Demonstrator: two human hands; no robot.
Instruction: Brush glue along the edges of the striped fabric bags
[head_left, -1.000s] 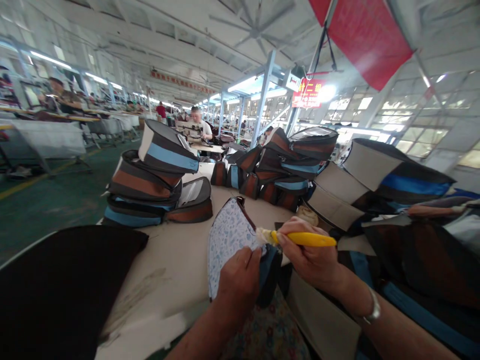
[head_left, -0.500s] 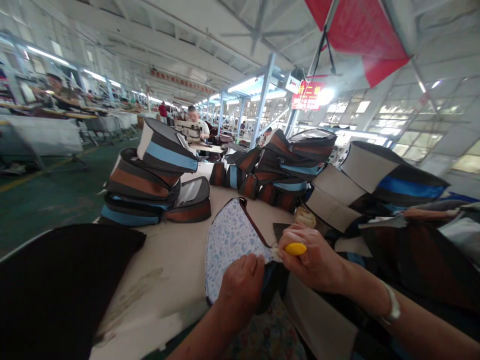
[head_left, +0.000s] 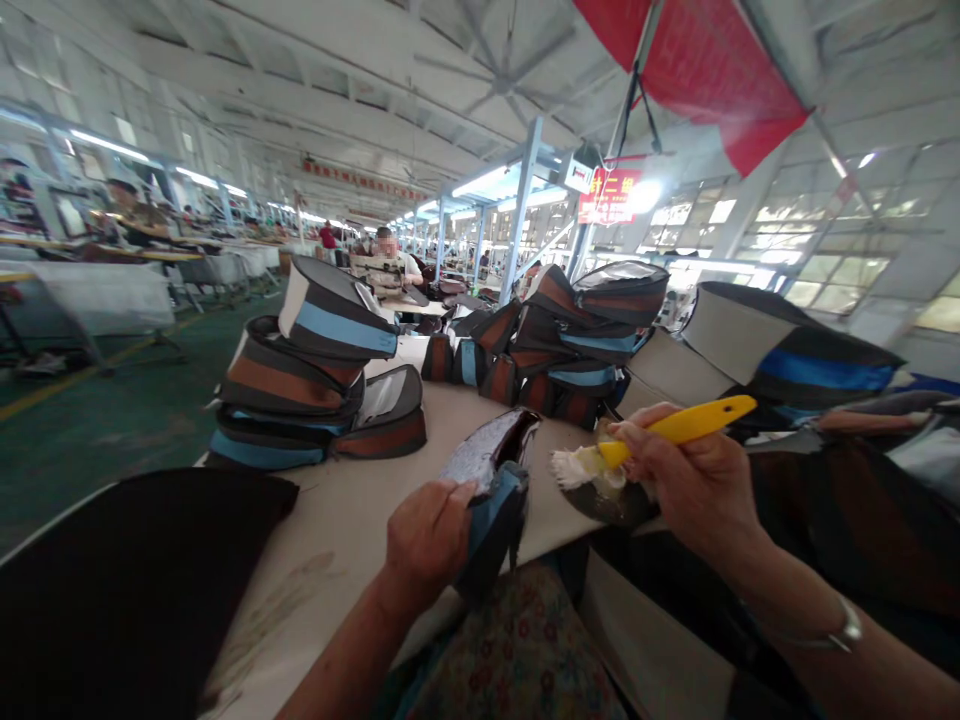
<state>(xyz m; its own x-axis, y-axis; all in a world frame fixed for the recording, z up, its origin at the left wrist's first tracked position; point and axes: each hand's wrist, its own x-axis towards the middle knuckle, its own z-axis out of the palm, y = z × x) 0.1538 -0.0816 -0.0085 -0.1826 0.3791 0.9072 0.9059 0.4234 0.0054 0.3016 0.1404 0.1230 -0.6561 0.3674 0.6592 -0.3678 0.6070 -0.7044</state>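
Now, left hand gripping one bag panel, right hand one yellow brush

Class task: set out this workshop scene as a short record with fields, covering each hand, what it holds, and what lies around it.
Left hand: grips a blue-and-dark bag panel
Right hand: holds a yellow-handled brush, white-tipped bristles down
Under the bristles: dark shallow dish
Surface: white worktable
Around: stacked striped bags
Beyond: seated co-worker; red banner overhead

A silver bracelet circles the right wrist; the clothing is floral-print.
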